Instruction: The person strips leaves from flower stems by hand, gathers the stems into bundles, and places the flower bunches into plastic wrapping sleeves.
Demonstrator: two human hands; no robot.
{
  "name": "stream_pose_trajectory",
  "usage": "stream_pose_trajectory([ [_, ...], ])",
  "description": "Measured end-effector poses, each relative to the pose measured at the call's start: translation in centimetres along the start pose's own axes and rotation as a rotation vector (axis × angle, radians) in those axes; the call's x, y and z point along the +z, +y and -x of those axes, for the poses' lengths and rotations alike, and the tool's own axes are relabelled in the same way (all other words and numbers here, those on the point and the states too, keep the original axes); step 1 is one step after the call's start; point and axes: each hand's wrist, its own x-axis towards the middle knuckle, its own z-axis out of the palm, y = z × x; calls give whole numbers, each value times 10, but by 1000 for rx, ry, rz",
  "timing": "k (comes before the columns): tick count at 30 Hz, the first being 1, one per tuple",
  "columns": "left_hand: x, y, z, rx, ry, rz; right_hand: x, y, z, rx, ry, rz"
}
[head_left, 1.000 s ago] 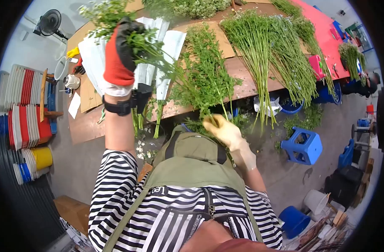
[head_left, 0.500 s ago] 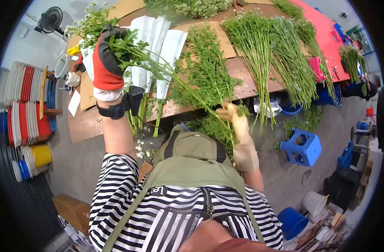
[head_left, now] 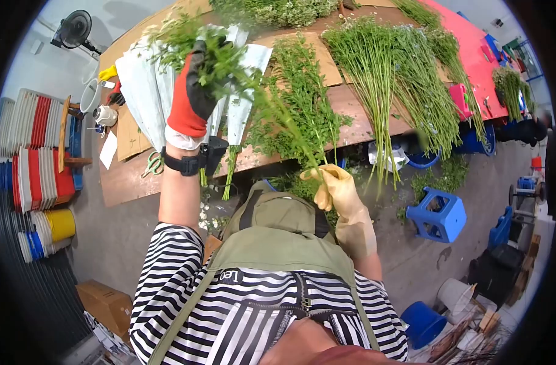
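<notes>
My left hand (head_left: 196,94), in a red and black work glove, is wrapped around a leafy bunch of flower stems (head_left: 269,112) above the table. The bunch slants down to the right, partly smeared by motion. At its lower end my right hand (head_left: 337,191), in a pale yellow rubber glove, has its fingers curled in and seems to pinch the stem ends. Behind the bunch lie white wrapping sleeves (head_left: 141,91) and a pile of leafy green stems (head_left: 296,91). Green-handled scissors (head_left: 152,164) rest near the table's front edge, left of my left wrist.
Long-stemmed bundles (head_left: 366,79) overhang the table edge (head_left: 123,188) at right. A blue stool (head_left: 437,214) stands on the floor to the right, with cut greenery near it. Stacked crates (head_left: 41,176) line the left wall. A blue bucket (head_left: 424,323) sits at lower right.
My left hand has moved right and slightly down with the bunch, uncovering the scissors and more of the white sleeves. My right hand has shifted a little down and left, its fingers curling in.
</notes>
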Motion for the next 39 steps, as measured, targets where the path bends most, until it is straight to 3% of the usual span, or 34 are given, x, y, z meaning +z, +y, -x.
stream_pose_trajectory([
  [2,25,1,7,-100,-10,345,-2,2,2,-52,44,-45],
  [4,33,-39,25,-221,189,341,-2,5,0,-113,105,-88],
  [6,57,-59,55,-497,98,123,2,8,-4,-185,188,-132],
  [8,105,-31,71,-708,-146,133,4,8,-4,-193,216,-126],
  [10,134,-34,85,-819,-80,196,3,9,-3,-159,193,-89],
  [11,133,-44,82,-838,-148,210,1,11,-2,-124,158,-57],
  [12,132,-47,79,-805,-162,167,-1,13,-3,-91,123,-26],
  [15,133,-45,75,-714,-132,99,-8,35,-23,-379,209,-104],
  [17,139,-29,73,-669,-16,125,-23,44,-30,-470,452,256],
  [19,136,-27,76,-652,2,86,-30,32,-20,-448,746,835],
  [20,135,-27,77,-644,13,66,-27,25,-11,-526,783,919],
  [22,139,-29,81,-640,34,73,-21,15,-7,-624,566,414],
  [24,146,-33,83,-617,-15,0,-11,13,-1,-640,232,175],
  [25,149,-36,85,-595,-70,-79,9,4,10,-480,30,-147],
  [26,150,-40,87,-571,-123,-159,15,-8,9,-162,-15,-97],
  [28,148,-47,89,-488,-320,-567,23,-22,16,33,176,29],
  [30,146,-54,94,-186,-305,-661,22,-12,14,-88,267,-10],
  [37,112,-59,92,-439,46,-445,-4,-14,24,-136,381,-43],
  [39,117,-49,89,-312,46,-509,-3,-10,28,-130,372,-56],
])
